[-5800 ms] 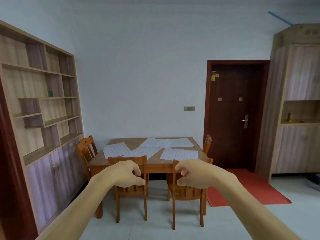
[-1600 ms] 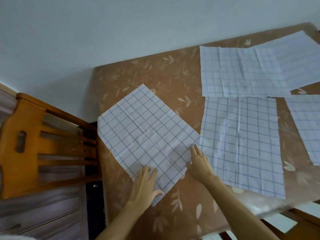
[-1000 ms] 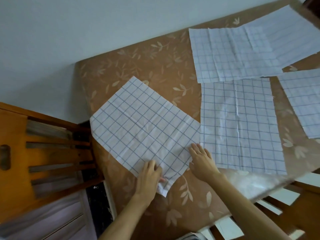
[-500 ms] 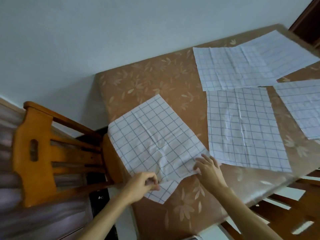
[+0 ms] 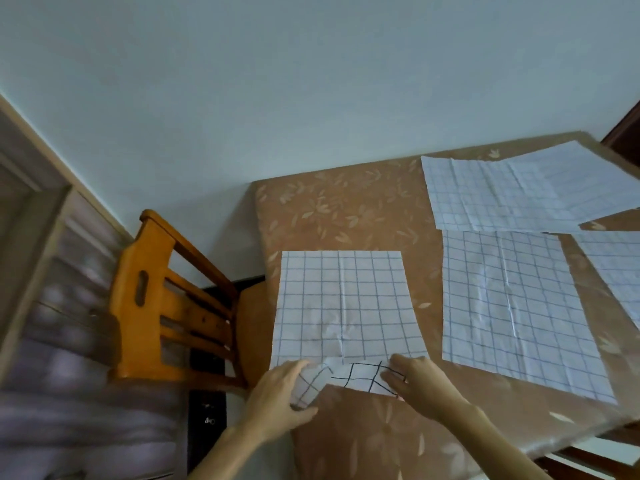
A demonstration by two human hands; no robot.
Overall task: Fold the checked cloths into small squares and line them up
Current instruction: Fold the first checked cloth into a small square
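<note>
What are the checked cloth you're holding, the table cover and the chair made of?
The checked cloth looks like thin matte fabric: it keeps creases and its near edge curls limply. The table cover is likely plastic sheeting, leaf-printed and faintly shiny. The chair looks like wood, orange and glossy, seemingly varnished.

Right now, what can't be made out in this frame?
Head view, near edge of the cloth: covered by the left hand and right hand, so whether they pinch it or just press it is unclear.
Rightmost cloth: cut off by the picture's right edge.
Cabinet at left: motion-blurred, details unreadable.
</note>
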